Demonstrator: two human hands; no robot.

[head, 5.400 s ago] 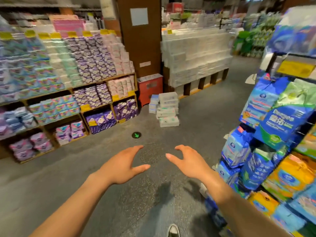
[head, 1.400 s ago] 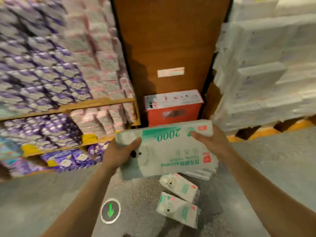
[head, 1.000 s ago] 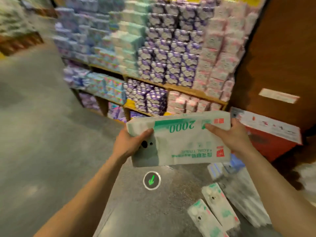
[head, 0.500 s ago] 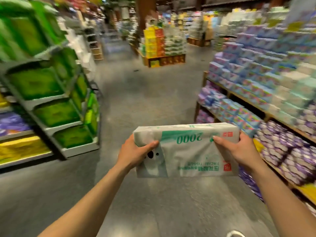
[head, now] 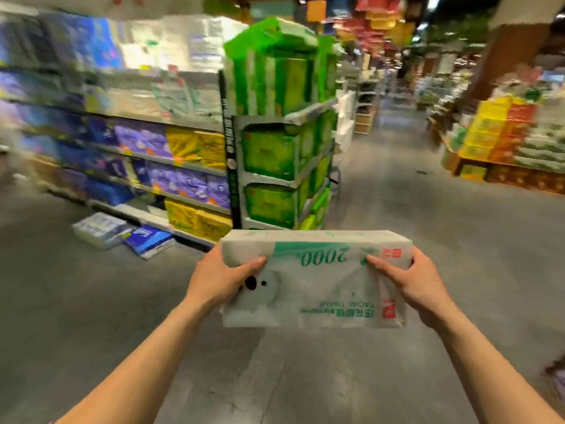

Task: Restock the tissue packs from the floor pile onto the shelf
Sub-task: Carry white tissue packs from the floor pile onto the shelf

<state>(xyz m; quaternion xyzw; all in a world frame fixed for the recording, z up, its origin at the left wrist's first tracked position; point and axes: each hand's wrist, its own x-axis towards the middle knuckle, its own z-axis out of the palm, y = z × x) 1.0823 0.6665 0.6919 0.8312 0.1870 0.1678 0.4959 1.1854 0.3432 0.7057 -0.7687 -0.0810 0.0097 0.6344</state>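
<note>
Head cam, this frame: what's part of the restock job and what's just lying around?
In the job: tissue pack, gripped at its ends by the left hand and the right hand.
Just about: blue and white packs on the floor by the left shelving; green display stand; yellow and orange stack far right.

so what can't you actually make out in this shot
Head view only:
Fingers of the left hand and right hand: mostly hidden behind the tissue pack; only thumbs show on its front.
Shelves on the left: motion blur smears the package labels and price tags.
Packs lying on the floor: too blurred to read.
Dark object at the lower right: cut off by the frame edge.
Far aisle: too small and blurred.
</note>
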